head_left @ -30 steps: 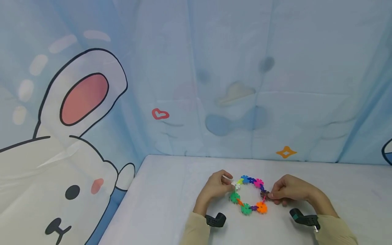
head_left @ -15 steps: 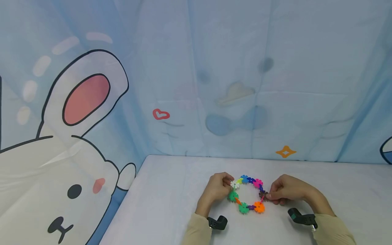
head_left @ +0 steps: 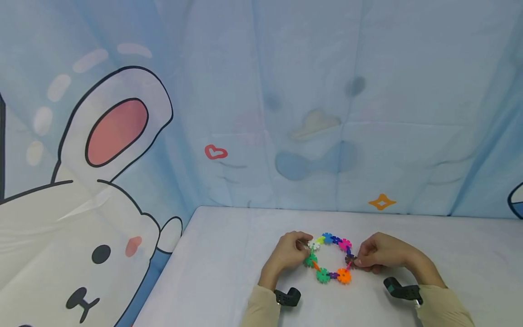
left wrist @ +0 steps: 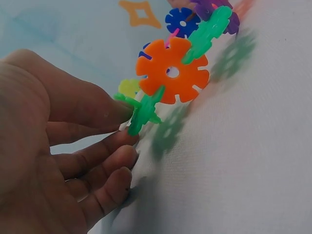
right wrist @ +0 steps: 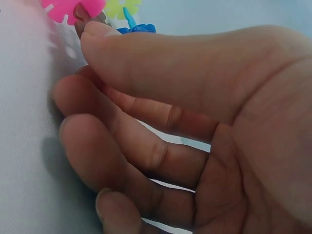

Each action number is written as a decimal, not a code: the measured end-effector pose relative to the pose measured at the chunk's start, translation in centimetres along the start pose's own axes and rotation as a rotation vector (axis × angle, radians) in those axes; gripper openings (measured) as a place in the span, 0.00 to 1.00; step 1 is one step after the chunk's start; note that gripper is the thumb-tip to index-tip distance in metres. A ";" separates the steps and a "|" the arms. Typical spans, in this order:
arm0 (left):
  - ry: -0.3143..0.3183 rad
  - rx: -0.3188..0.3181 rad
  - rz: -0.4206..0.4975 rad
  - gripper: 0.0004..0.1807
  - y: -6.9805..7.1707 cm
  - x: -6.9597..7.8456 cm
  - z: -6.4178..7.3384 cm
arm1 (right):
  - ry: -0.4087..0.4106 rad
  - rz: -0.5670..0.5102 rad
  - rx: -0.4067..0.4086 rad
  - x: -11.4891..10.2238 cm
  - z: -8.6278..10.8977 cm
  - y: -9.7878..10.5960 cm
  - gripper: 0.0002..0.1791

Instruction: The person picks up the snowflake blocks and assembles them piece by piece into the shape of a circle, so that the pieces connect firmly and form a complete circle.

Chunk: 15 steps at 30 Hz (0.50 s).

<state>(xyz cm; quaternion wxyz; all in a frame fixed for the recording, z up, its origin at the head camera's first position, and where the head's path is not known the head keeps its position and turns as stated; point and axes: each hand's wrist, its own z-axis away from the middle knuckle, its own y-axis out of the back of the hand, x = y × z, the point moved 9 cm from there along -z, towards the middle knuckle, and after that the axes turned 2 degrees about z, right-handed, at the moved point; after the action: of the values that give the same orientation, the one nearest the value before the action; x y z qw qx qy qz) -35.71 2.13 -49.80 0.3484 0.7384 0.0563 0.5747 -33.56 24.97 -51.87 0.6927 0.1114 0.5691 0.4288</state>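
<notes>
Toothed plastic snowflake discs in many colours are slotted together into a closed ring (head_left: 323, 275) at the lower right of the head view. My left hand (head_left: 288, 250) pinches the ring's left side by the white disc (head_left: 313, 245), thumb and forefinger together. Close beside that thumb, in the left wrist view, are a green disc (left wrist: 145, 113) and an orange disc (left wrist: 192, 73). On the opposite side, the brown disc (head_left: 350, 260) is pinched between thumb and forefinger of my right hand (head_left: 386, 252). A pink disc (right wrist: 73, 7) shows past that thumb in the right wrist view.
A white cloth covers the table (head_left: 220, 263). Behind it hangs a light blue printed curtain (head_left: 310, 91), with a large cartoon rabbit (head_left: 118, 131) on the left side. Each wrist wears a black camera band (head_left: 288, 297).
The ring has shifted slightly left, its near side most, with the right hand following. The left thumb and fingers have closed in a little at the white disc.
</notes>
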 end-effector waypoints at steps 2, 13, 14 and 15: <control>0.012 -0.001 0.002 0.20 0.0 -0.2 0.0 | -0.003 -0.008 -0.005 0.1 0.0 -0.1 0.10; -0.001 0.006 -0.030 0.24 0.1 0.0 0.3 | 0.008 0.001 -0.010 0.1 0.1 -0.4 0.08; 0.006 0.014 -0.039 0.24 0.2 0.0 0.3 | 0.009 0.008 -0.006 0.1 0.1 -0.3 0.08; 0.010 0.022 -0.047 0.24 0.3 0.0 0.3 | 0.009 0.021 0.005 0.2 0.1 -0.1 0.09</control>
<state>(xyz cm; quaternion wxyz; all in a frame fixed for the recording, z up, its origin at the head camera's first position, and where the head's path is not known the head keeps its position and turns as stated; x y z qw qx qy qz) -35.54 1.75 -49.69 0.3534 0.7378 0.0817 0.5693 -33.42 25.09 -52.01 0.6854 0.1170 0.5721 0.4351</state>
